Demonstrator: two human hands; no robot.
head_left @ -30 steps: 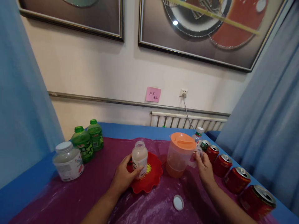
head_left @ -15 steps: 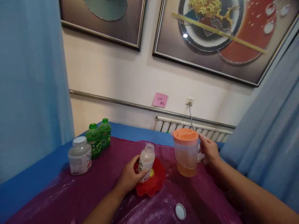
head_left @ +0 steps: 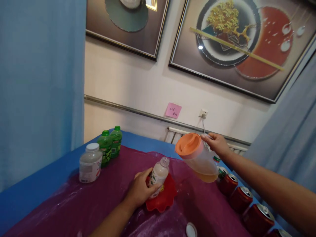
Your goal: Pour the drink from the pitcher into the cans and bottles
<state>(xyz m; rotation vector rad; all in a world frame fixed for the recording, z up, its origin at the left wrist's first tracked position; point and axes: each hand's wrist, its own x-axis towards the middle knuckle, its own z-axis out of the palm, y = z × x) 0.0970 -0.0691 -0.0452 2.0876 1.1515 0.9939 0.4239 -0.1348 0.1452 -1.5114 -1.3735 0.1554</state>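
My left hand (head_left: pixel 141 190) is wrapped round a small open plastic bottle (head_left: pixel 158 174) of pale liquid, which leans to the right over a red scalloped dish (head_left: pixel 164 200). My right hand (head_left: pixel 216 144) grips the handle of a clear pitcher (head_left: pixel 198 158) with an orange lid, held in the air and tipped to the left toward the bottle. Orange liquid sits in the pitcher's low corner. The pitcher's spout hangs a little above and to the right of the bottle's mouth.
A white-capped jar (head_left: pixel 90 163) and two green bottles (head_left: pixel 110 147) stand at the left. Several red cans (head_left: pixel 240 198) line the right edge. A white cap (head_left: pixel 191 229) lies at the front. A purple plastic sheet (head_left: pixel 98 207) covers the blue table. Blue curtains hang on both sides.
My right hand has lifted the pitcher off the table and tipped it to the left. My left hand has tilted the bottle toward it. The view has shifted to the left.
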